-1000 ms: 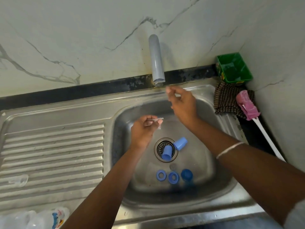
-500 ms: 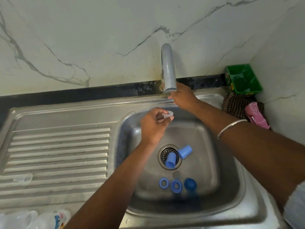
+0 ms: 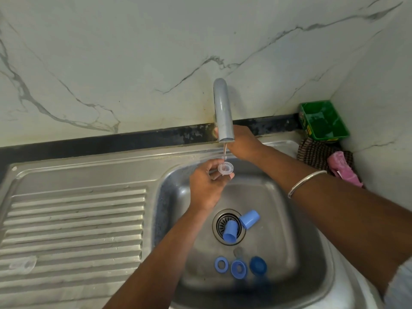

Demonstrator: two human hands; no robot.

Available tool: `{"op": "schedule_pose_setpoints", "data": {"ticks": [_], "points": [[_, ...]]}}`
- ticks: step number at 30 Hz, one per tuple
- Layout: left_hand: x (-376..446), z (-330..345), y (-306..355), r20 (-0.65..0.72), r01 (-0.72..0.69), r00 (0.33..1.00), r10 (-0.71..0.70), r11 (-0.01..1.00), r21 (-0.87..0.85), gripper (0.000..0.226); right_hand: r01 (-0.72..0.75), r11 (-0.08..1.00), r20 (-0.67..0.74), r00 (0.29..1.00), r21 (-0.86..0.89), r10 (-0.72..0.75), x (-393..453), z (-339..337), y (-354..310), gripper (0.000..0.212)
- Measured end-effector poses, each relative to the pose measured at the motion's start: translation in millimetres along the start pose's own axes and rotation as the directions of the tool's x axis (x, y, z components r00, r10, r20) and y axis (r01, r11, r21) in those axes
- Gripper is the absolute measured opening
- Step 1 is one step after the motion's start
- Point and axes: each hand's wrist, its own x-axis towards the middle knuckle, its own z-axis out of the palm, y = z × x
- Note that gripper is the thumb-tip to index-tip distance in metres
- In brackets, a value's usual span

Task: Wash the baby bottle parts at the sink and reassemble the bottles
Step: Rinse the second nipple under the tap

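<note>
Under tap spout [image 3: 223, 112], far side of sink [image 3: 296, 219]: left hand [image 3: 206, 186] pinching clear nipple [image 3: 225, 168], wide base up, right below thin stream. Right hand [image 3: 242, 142] behind spout, fingers hidden, grip can't tell. Blue caps [image 3: 249, 219] near drain, waiting.

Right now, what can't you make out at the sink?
Head view only:
- Right hand: fingers hidden behind the tap spout, so its grip is unclear.
- Clear teat in the left hand: transparent, shape blurred.
- Clear part on the drainboard: too faint to identify.
- Pink item: smeared at the edge.
</note>
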Motion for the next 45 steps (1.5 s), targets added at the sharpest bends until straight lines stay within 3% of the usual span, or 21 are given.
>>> {"op": "schedule_pose_setpoints", "data": {"ticks": [9,13,16,19,24,31,36,39,45], "points": [[1,-2,1,0.010,0.008,1.000,-0.008,0.999,-0.036,0.034,0.054,0.999,0.016,0.998,0.006,-0.054,-6,0,-2,0.015],[-1,-6,-4,0.013,0.014,1.000,-0.014,0.999,-0.051,0.038,0.031,0.975,-0.110,0.994,0.221,-0.007,-33,11,4,0.041],[-3,-9,-8,0.036,0.035,0.999,-0.033,0.997,-0.067,0.039,0.062,0.930,-0.257,0.966,0.361,0.036,-73,27,15,0.023],[-5,-8,-14,0.059,0.090,0.995,-0.086,0.993,-0.070,0.035,0.060,0.887,-0.204,0.978,0.458,0.039,-110,45,30,0.016],[-6,-6,-19,0.074,0.126,0.989,-0.125,0.992,-0.009,0.042,0.111,0.884,-0.189,0.982,0.454,-0.026,-131,58,33,0.038],[-2,-17,-12,0.188,0.173,0.970,-0.151,0.979,-0.109,0.038,0.129,0.909,-0.123,0.989,0.396,-0.087,-117,48,29,0.024],[-2,-22,-9,0.207,0.182,0.964,-0.169,0.982,-0.047,0.044,0.033,0.934,-0.112,0.994,0.356,0.007,-103,53,25,0.007],[-3,-21,-9,0.179,0.198,0.968,-0.175,0.973,-0.118,0.033,-0.149,0.806,-0.058,0.973,0.573,0.222,-100,57,22,0.012],[-7,-18,-10,0.141,0.039,0.988,-0.058,0.990,0.137,0.025,-0.395,0.318,0.183,0.827,0.862,0.531,-104,56,11,0.021]]}}
